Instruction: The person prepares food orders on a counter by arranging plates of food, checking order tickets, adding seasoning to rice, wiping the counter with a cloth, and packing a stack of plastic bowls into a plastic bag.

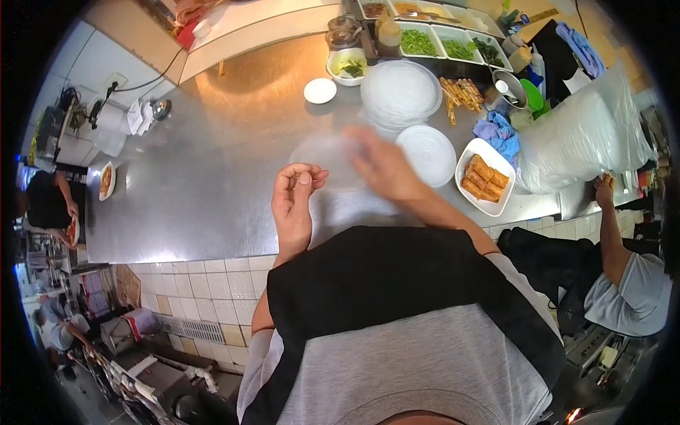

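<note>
Above the steel counter [205, 184], my left hand [294, 198] has its fingers curled in toward the thumb; nothing can be made out in it. My right hand [382, 166] is smeared by motion, with a blurred, pale, see-through round thing [322, 152] beside its fingertips. Whether the fingers grip it is unclear. Right of that hand lies a clear round lid [426, 156], and behind it stands a stack of clear round lids [401, 93]. A white dish [486, 177] of golden fried rolls [484, 179] is farther right.
A white bowl [320, 91], a bowl with greens [347, 67], bundled sticks [462, 94], a blue cloth [498, 134] and plastic-wrapped containers [581, 134] are on the counter. Trays of chopped greens [418, 42] line the back. A co-worker [627, 283] stands right.
</note>
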`<state>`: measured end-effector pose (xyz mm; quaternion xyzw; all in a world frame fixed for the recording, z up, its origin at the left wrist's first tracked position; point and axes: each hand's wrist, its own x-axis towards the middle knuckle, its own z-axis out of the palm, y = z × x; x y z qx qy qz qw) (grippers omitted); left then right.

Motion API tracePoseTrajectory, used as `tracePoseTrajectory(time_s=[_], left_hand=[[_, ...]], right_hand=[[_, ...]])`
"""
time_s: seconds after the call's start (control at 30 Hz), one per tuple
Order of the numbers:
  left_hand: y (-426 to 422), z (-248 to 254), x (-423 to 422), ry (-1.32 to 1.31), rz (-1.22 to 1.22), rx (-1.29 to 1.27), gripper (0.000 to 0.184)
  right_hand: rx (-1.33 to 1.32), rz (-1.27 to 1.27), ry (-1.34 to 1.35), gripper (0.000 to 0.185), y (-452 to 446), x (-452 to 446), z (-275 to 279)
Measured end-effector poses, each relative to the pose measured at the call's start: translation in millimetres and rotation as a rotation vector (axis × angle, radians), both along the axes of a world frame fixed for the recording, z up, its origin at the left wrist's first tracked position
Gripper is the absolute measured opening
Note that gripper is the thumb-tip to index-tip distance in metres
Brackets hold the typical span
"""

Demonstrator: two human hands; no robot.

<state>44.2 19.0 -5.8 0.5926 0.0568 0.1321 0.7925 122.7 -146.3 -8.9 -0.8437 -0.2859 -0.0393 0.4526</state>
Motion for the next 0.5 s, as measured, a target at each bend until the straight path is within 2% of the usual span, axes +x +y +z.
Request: tracePoseTrajectory(time_s=[0.03, 0.1, 0.17, 0.27, 0.37, 0.47, 0.5], left_hand=[[-1, 1, 1, -0.001, 0.002, 0.018, 0.015], [0, -1, 1, 0.012, -0.011, 0.040, 0.017], [4, -11, 2, 0.040, -0.040, 0.043, 0.017], [5, -22, 6, 0.096, -0.139, 0.068, 0.017], [-2, -33, 14, 0.176, -0.260, 0.221, 0.019], [-20, -28, 38, -0.055, -0.277, 0.927, 0.030], [-28, -27, 51, -0.202, -0.230, 1.102, 0.038]], right_hand=[[0.137, -0.097, -0.183, 0.039, -9, 19, 2], [0.225, -0.278, 0.052, 0.037, -37, 58, 15], [0.377, -0.439, 0.156, 0.037, -63, 96, 19], [0.150, -0.592, -0.010, 0.038, -95, 148, -14], [-0.263, -0.729, -0.153, 0.039, -99, 159, -22], [-0.439, -0.757, -0.141, 0.039, -93, 153, -18], [-0.458, -0.755, -0.158, 0.038, -91, 151, -15]])
